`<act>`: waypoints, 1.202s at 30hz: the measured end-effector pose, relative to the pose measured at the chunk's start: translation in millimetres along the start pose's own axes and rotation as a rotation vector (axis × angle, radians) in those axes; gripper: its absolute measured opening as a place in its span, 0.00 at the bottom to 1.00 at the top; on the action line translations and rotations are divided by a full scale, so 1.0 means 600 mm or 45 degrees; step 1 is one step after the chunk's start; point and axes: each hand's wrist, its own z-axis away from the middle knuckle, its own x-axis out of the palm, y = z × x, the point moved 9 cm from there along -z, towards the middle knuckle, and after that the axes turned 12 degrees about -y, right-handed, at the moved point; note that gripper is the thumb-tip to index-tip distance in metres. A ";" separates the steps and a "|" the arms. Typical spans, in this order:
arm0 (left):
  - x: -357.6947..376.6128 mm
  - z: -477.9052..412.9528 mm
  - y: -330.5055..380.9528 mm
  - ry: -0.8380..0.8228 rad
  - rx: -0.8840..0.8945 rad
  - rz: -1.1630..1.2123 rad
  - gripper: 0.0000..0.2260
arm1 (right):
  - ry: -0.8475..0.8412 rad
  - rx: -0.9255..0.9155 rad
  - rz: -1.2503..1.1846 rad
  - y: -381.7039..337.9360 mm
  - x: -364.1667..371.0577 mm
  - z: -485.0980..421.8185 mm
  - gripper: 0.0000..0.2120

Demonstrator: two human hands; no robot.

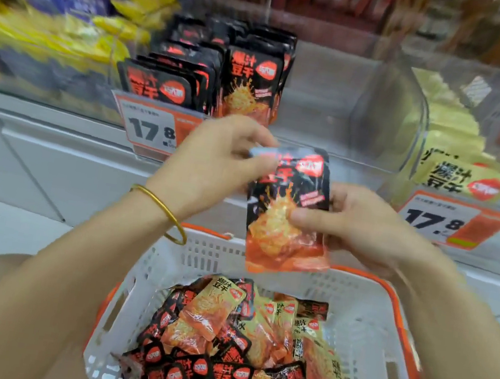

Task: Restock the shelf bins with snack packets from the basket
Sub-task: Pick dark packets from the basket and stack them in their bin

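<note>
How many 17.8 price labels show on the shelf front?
2. One price label hangs below the shelved black packets, partly behind the left hand; the other below the yellow packets at right. Blurred shelves may hide more.

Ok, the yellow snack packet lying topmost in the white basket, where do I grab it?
Pinch its yellow top edge, coming down from above: the yellow snack packet lies face up on the pile in the white plastic basket, that end uncovered. Free a hand first; the left hand and right hand both hold the black-and-orange snack packet.
</note>
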 end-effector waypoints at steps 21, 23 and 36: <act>-0.085 -0.014 -0.013 0.574 0.128 -1.353 0.17 | 0.564 0.312 0.620 -0.106 -0.119 -0.277 0.14; -0.085 -0.015 -0.014 0.573 0.133 -1.363 0.17 | 0.529 0.326 0.594 -0.102 -0.110 -0.284 0.13; -0.088 -0.006 -0.004 0.607 0.191 -1.293 0.16 | 0.514 0.354 0.807 -0.145 -0.116 -0.244 0.12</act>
